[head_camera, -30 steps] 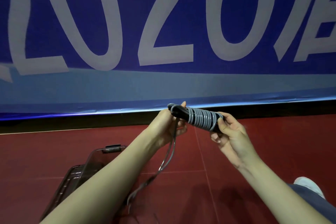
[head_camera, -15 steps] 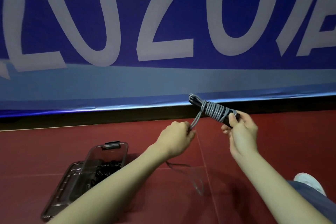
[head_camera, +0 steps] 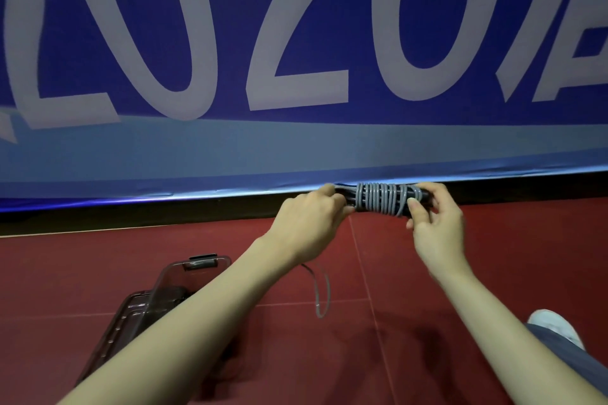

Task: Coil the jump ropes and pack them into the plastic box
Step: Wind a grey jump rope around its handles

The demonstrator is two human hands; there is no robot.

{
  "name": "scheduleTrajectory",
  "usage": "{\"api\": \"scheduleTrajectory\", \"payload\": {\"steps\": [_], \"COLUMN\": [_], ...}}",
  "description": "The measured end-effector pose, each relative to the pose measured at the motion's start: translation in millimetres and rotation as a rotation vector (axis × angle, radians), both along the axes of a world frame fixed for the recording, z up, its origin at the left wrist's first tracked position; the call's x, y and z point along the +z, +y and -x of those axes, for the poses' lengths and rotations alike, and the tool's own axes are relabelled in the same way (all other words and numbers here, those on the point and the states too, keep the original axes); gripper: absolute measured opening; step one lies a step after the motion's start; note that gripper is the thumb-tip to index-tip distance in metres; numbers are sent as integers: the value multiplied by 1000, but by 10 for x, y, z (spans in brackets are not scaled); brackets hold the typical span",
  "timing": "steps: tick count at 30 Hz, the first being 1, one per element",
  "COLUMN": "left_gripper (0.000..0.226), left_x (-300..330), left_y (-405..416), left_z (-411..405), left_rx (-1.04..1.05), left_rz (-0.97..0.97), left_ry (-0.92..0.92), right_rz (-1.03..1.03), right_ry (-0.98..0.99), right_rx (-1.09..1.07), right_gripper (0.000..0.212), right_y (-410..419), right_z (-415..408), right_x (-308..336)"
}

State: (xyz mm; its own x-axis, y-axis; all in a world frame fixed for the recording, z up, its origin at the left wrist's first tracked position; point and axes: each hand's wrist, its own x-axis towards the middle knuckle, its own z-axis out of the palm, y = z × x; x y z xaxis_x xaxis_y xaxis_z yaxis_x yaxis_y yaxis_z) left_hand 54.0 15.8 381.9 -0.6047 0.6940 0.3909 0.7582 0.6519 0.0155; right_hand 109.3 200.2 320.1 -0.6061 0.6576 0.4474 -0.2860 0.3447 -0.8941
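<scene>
Since half a second ago the left hand (head_camera: 309, 217) has risen to grip the jump rope (head_camera: 381, 199) bundle's left end at centre frame, right hand (head_camera: 434, 223) pinching the other; the dangling tail (head_camera: 320, 293) could unwind if grip slackens before reaching the plastic box (head_camera: 171, 289) at lower left.

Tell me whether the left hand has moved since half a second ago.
Yes. The left hand rose from over the red floor to the banner's lower edge, now gripping the wrapped jump rope at its left end.
</scene>
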Motion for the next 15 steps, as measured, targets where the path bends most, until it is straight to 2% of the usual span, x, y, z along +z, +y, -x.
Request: {"api": "scheduleTrajectory", "payload": {"steps": [3,7,9,11,14,15], "left_gripper": [30,14,12,16,16,15], "left_x": [106,247,287,316,320,316], "left_y": [-31,-75,-125,-190,-262,-270], "left_z": [39,119,202,271,305,303], "left_rx": [-31,-28,-45,-93,-171,-186], "left_rz": [-164,-401,-431,-412,-526,-585], "left_ry": [12,-103,-260,-510,-831,-910], "right_rz": [-32,23,84,136,265,309], "right_ry": [3,-10,17,45,112,137], "right_rx": [104,321,428,509,628,655], "right_gripper": [29,35,33,30,12,23], "right_y": [20,-25,-34,-32,-67,-67], "right_z": [-40,-125,-148,-149,-139,-131], "right_x": [83,238,285,288,256,238]}}
